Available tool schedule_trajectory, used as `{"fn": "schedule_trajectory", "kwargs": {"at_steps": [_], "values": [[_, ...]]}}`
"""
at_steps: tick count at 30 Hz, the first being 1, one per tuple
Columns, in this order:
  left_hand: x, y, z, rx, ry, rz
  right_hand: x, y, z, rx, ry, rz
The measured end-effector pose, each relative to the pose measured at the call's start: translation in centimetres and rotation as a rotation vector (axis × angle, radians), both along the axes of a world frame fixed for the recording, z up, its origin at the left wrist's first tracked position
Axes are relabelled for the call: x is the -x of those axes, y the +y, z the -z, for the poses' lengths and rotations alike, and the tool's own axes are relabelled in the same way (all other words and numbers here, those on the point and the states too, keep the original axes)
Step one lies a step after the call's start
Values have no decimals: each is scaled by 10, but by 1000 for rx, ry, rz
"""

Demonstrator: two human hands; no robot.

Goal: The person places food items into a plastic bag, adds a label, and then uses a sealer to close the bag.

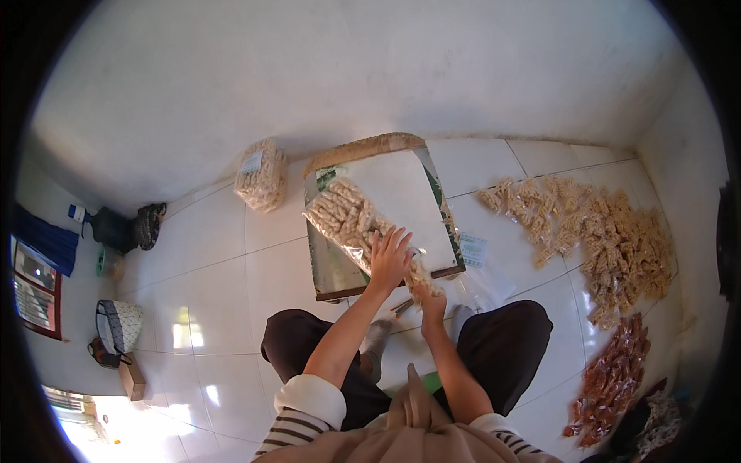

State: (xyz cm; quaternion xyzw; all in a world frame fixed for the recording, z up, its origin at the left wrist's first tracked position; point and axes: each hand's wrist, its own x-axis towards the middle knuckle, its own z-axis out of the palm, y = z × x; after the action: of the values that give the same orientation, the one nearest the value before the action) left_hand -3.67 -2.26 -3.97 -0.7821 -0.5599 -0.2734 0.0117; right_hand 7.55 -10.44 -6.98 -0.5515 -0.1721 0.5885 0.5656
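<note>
White tiled floor (224,309), low table (409,185) near the back wall (370,69). Packed bag (261,179) on floor off the table's far-left corner. Clear bag of pale pieces (343,216) lies slantwise, table's left edge to past its near edge; left hand (390,259) on it, fingers spread; right hand (431,302) fingers closed round its narrow end. Plastic sleeves (488,287) beside near-right corner, then pale packets (621,243), reddish packets (614,378) nearer the person

Both hands (391,261) at filled clear bag (345,217)
</note>
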Motion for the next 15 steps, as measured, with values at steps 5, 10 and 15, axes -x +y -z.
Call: {"fn": "schedule_trajectory", "kwargs": {"at_steps": [5,10,15], "values": [[8,4,-3,137,-7,43,18,26,-8,-118,-332,55],[29,37,-12,132,-32,173,19,32,4,-323,-472,71],[57,89,-5,287,148,362,15,36,21,-460,-711,12]]}}
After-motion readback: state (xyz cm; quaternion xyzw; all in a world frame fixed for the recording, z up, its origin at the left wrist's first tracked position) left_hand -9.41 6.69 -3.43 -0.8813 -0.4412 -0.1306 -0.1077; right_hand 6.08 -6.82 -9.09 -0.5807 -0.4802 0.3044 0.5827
